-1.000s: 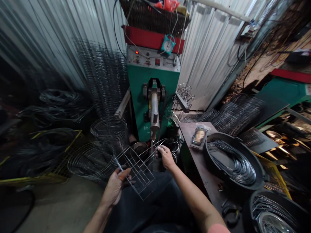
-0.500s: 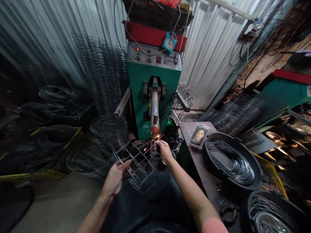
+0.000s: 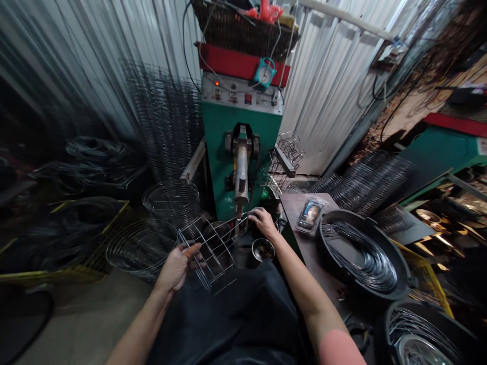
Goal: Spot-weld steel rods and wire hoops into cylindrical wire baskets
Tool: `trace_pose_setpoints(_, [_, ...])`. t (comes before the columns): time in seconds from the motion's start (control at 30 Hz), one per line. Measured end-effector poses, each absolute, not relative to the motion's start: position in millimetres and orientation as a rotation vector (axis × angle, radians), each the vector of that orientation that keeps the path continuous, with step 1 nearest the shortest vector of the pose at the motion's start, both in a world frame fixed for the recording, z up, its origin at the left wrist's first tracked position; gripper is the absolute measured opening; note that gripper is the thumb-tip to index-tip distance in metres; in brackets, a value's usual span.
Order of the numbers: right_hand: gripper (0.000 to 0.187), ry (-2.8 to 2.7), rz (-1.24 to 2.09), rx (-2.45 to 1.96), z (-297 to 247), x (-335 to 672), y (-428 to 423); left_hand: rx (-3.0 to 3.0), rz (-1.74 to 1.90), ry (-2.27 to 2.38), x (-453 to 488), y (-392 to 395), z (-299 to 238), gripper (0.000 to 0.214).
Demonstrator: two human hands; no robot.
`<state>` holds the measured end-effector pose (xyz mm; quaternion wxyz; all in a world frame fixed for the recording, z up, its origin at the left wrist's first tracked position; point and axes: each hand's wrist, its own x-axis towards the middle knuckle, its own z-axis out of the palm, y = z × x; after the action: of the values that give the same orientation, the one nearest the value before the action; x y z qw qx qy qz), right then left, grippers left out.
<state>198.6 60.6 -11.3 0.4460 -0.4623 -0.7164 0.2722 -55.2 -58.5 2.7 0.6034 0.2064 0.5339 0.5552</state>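
A wire rack (image 3: 217, 238) of crossed metal rods is held tilted in front of a green spot welder (image 3: 213, 132). My left hand (image 3: 178, 266) is closed on its near left side, thumb on top. At the rack's far right end, my right hand (image 3: 263, 223) pinches the wire, its fingertips partly hidden. Between the hands, the rack's far edge lies at the welder's lower tip (image 3: 238, 212), under the grey upper arm (image 3: 241, 172). A small metal bowl (image 3: 263, 249) sits below my right wrist.
On the right, a bench (image 3: 294, 215) carries a phone in a plastic bag (image 3: 310, 213) and a black round tray (image 3: 327, 253) of bent wires. Stacked wire rings (image 3: 167, 126) and wire baskets (image 3: 142, 248) stand left. A teal clock (image 3: 265, 73) hangs on the welder.
The orange sparks and glow at the welder's tip are gone. My right hand has shifted slightly right and up along the rack's end; the rack has tilted a little.
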Motion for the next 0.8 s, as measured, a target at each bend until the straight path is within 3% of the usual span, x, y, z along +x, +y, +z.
trace_pose_setpoints(0.4, [0.008, -1.7, 0.612, -1.254, -14.3, 184.0, 64.5, 0.485, 1.232, 1.259, -69.6, -37.0, 4.3, 0.017])
trace_pose_setpoints(0.67, [0.015, -1.758, 0.549, -1.188, -4.7, 196.6, 17.0, 0.618, 1.12, 1.227, -66.7, -78.3, 8.9, 0.046])
trace_pose_setpoints(0.8, [0.033, -1.473, 0.501, -1.267, -19.7, 221.1, -30.3, 0.747, 1.062, 1.207, -73.2, -120.1, 26.2, 0.051])
